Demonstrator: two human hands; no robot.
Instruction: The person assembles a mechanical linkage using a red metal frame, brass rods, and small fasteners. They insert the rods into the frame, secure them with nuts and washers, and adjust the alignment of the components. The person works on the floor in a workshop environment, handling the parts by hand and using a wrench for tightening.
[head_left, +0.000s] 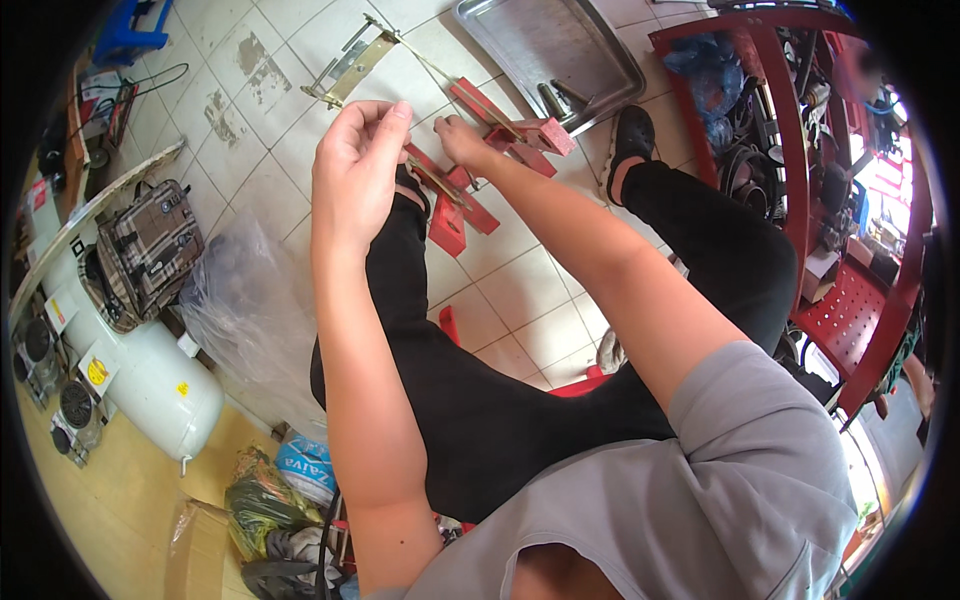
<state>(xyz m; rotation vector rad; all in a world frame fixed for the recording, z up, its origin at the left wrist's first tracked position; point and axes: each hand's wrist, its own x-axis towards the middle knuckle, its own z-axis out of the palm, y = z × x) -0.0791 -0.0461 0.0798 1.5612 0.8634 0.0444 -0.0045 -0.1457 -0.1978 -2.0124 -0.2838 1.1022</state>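
Note:
My left hand (pixel 358 165) is raised over the floor with its fingers curled in and the thumb laid against them. Whatever it may hold is hidden. Further right, my right hand (pixel 464 146) is closed between two red metal pieces, and I cannot make out what is in its fingers. One red metal piece (pixel 448 236) lies below that hand, close to my foot. The other red metal piece (pixel 510 125), with a long thin rod along it, lies to its right. Beyond both hands sits a flat metal bracket (pixel 361 69) with rods at its ends.
A metal tray (pixel 612 62) holding several small metal cylinders is at the far right. Red shelving (pixel 778 110) packed with parts stands on the right. On the left are a white tank (pixel 165 385), a plaid bag (pixel 150 240) and clear plastic sheeting (pixel 245 300).

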